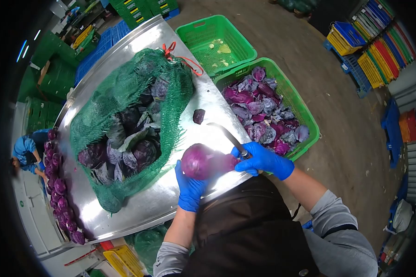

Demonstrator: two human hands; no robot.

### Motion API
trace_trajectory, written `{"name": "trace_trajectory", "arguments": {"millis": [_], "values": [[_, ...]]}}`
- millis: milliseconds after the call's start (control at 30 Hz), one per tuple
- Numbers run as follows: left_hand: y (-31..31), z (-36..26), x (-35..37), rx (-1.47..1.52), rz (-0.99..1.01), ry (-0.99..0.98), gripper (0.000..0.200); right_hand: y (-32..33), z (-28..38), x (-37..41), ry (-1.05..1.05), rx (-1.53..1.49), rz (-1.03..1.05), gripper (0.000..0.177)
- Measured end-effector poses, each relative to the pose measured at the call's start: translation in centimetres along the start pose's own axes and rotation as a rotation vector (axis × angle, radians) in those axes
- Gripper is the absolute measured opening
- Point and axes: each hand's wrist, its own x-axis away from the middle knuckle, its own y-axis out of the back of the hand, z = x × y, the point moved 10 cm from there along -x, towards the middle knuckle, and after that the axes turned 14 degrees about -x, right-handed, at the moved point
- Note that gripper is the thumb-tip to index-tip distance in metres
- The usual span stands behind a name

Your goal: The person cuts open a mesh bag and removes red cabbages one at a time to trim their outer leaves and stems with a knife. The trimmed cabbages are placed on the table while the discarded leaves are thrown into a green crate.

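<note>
My left hand (pixel 190 188), in a blue glove, grips a red cabbage (pixel 195 162) from below and its left side, over the near edge of the metal table (pixel 222 138). My right hand (pixel 262 160), also gloved in blue, is closed around a knife (pixel 228 135) whose curved blade points up and left. Its fingers also touch a purple outer leaf (pixel 225 162), which stretches from the cabbage and looks blurred. To the left lies a green mesh sack (pixel 111 106), torn open, with several dark red cabbages (pixel 144 153) inside. A small leaf piece (pixel 198 116) rests on the metal.
Beyond the table's right edge stands a green crate (pixel 309 134) full of purple leaves, beside another green crate (pixel 208 27) with a few scraps. Peeled cabbages (pixel 60 186) line the table's left edge, where a person in blue (pixel 25 150) bends. Colourful crates (pixel 379 60) stand at right.
</note>
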Motion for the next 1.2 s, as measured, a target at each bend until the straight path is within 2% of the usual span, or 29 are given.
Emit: {"name": "trace_trajectory", "arguments": {"millis": [67,167,267,300,333,400,433,467,533,567,600,667,700,733,767,800,900,1000,1067,1100,1167,1200], "values": [[0.0,0.6,-0.3,0.183,-0.126,0.035,0.071,-1.2,1.2,0.7,0.045,-0.175,-0.001,0.024],[-1.1,1.4,-0.6,0.065,-0.110,0.060,0.069,-2.6,4.0,1.0,0.152,-0.287,0.014,0.020],[-1.0,2.1,-0.7,-0.072,-0.129,0.078,0.065,-1.7,6.5,-0.2,0.291,-0.262,0.002,0.013],[-0.8,2.4,-0.8,-0.121,-0.153,0.085,0.063,-0.4,6.0,-0.6,0.271,-0.459,-0.080,0.008],[-0.6,2.6,-0.9,-0.169,-0.177,0.090,0.061,0.8,7.1,-0.9,0.385,-0.311,-0.164,0.011],[-1.7,2.9,-0.3,-0.171,-0.195,0.134,0.061,2.6,8.1,-0.9,0.391,-0.538,-0.236,0.014],[-2.9,3.5,0.0,-0.118,-0.143,0.196,0.062,3.7,7.4,0.1,0.330,-0.566,-0.401,0.032],[-3.9,4.0,0.2,-0.064,-0.090,0.257,0.063,3.9,6.7,-0.1,0.329,-0.564,-0.399,0.032],[-4.6,3.9,0.2,-0.002,-0.065,0.262,0.064,5.5,5.0,-0.6,0.450,-0.171,-0.446,0.047],[-5.0,3.9,0.1,0.058,-0.040,0.269,0.065,2.8,7.0,-0.7,0.641,0.269,-0.318,0.048],[-4.8,3.9,-0.2,0.062,-0.044,0.269,0.065,3.2,3.5,-0.7,0.276,0.169,-0.285,0.053],[-3.6,3.4,-0.7,-0.010,-0.110,0.239,0.066,2.2,2.9,-1.7,0.256,0.369,-0.216,0.051],[-3.7,3.1,-0.8,-0.086,-0.096,0.222,0.064,2.0,3.1,-1.9,0.255,0.365,-0.219,0.051],[-3.9,3.0,-0.7,-0.088,-0.097,0.226,0.064,0.2,3.5,-2.2,0.289,0.463,-0.086,0.049],[-5.3,3.0,-0.5,-0.070,-0.004,0.255,0.062,-1.4,3.7,-2.1,0.322,0.561,0.049,0.048],[-6.7,3.1,-0.2,-0.049,0.089,0.282,0.060,-1.3,3.5,-2.2,0.321,0.561,0.048,0.048],[-8.4,3.2,0.1,-0.017,0.176,0.269,0.059,-1.5,3.6,-1.8,0.391,0.428,0.123,0.043],[-6.1,3.7,-0.1,-0.179,0.134,0.319,0.058,-1.1,4.2,-1.6,0.309,0.284,0.120,0.047],[-5.8,4.2,0.1,-0.164,0.107,0.349,0.063,-1.1,3.9,-2.0,0.169,0.785,0.169,0.048],[-5.9,4.6,0.2,-0.151,0.082,0.380,0.069,-0.9,3.8,-2.0,0.169,0.784,0.168,0.048],[-5.8,5.1,0.5,-0.193,0.030,0.397,0.068,-1.6,4.8,-1.6,0.347,0.746,0.217,0.051],[-5.5,5.3,0.6,-0.236,-0.019,0.409,0.067,-1.4,5.0,-1.6,0.346,0.745,0.216,0.051]]}}
